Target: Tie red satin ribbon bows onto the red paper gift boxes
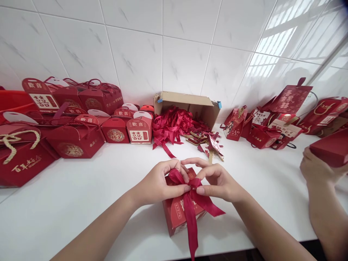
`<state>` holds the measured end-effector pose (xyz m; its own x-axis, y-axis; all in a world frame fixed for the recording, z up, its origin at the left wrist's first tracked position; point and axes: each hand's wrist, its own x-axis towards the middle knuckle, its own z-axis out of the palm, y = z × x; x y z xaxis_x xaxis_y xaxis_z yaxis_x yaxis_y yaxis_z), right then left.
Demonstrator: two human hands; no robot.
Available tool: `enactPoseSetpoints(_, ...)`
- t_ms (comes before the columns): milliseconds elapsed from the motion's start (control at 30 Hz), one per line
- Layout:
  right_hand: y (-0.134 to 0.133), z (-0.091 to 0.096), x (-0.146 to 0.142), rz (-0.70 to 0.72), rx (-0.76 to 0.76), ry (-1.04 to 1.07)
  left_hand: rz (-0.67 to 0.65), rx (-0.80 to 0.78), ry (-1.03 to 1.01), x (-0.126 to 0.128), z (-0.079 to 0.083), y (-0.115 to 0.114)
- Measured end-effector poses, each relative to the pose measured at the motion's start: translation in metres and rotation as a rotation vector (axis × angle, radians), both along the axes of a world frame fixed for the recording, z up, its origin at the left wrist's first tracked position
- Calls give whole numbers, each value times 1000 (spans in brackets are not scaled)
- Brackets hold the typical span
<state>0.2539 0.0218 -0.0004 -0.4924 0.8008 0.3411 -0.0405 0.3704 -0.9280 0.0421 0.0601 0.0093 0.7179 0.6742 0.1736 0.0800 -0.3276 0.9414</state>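
A small red gift box (176,214) stands on the white counter near its front edge. A dark red ribbon (191,206) crosses its top, and the tails hang down over the front. My left hand (160,183) pinches a ribbon loop on the left of the knot. Thumb and fingers of my right hand (216,181) are closed on the ribbon at the right of the knot. Both hands meet over the box's top, hiding part of it.
Finished red boxes (76,139) line the wall on the left. A cardboard carton (199,107) at the back spills red ribbons (170,127) and tags. More red boxes and bags (269,125) lie at the right. Another person's hand (317,168) holds a red box (333,148) at the right edge.
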Motion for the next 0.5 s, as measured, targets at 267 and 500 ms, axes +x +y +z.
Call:
enactPoseSetpoints(267, -3, -5, -5, 29, -62, 62, -10, -9, -13, 0, 1, -1)
enactPoseSetpoints(500, -3, -2, -7, -44, -3, 34, 5, 0, -18, 1, 0, 0)
